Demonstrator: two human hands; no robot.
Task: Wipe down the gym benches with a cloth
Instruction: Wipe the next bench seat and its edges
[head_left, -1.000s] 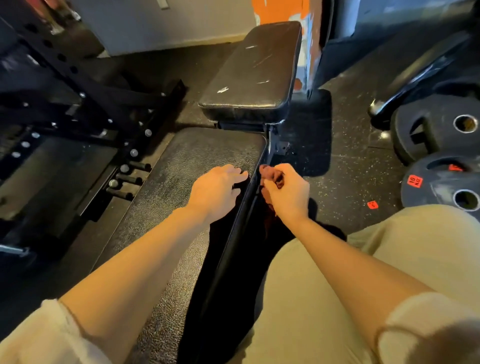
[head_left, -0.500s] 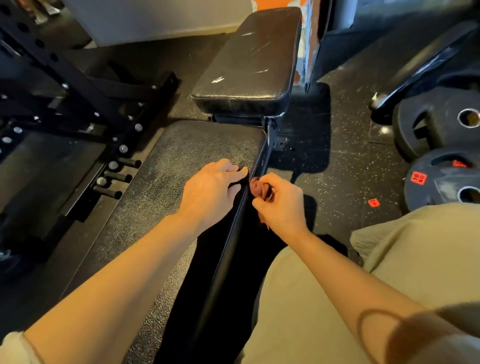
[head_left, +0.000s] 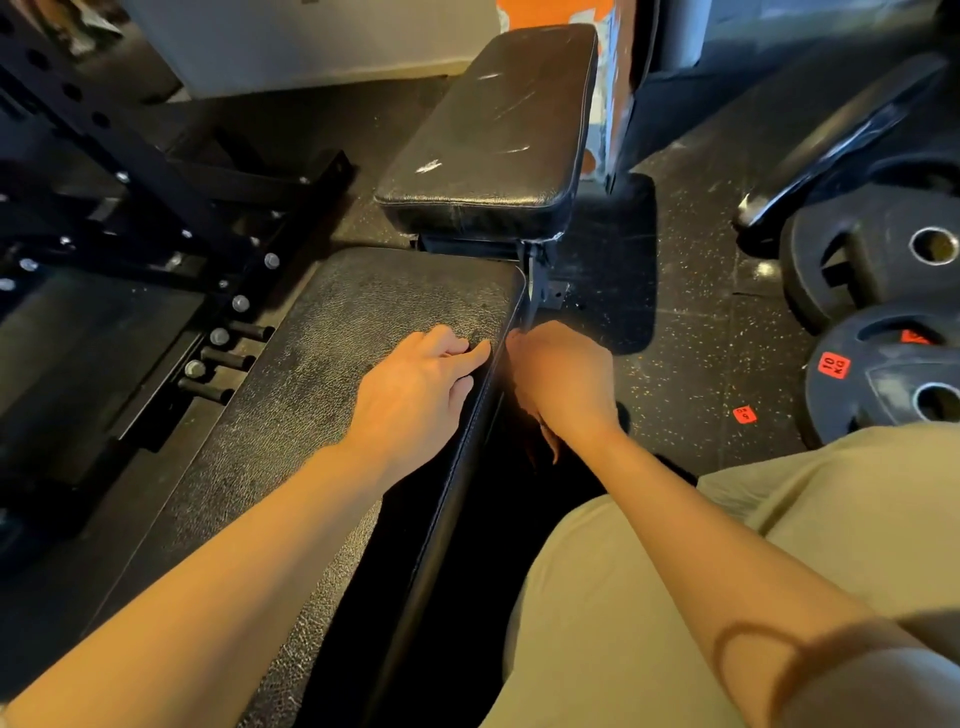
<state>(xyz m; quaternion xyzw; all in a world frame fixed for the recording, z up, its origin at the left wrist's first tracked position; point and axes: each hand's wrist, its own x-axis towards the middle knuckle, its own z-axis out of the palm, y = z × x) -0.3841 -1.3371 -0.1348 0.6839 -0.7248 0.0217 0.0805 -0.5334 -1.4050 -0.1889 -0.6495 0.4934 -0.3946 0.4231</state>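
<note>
Speckled gym floor (head_left: 691, 322) lying under a black bench pad (head_left: 332, 374), weight plates (head_left: 883, 384) stacked at right. Left hand (head_left: 415, 387) resting on the pad near its right edge, fingers loosely bent, gripping nothing; right hand (head_left: 563, 379) clenching a reddish cloth (head_left: 540, 441), mostly hidden, against the pad's side. Side-edge wiping appears underway; next move likely calling for dragging the cloth along that edge.

Two bench pads (head_left: 363, 374) (head_left: 498, 130), two hands (head_left: 415, 400) (head_left: 563, 382), one cloth (head_left: 540, 441), two weight plates (head_left: 872, 260) (head_left: 883, 379), one red floor tag (head_left: 744, 414).
</note>
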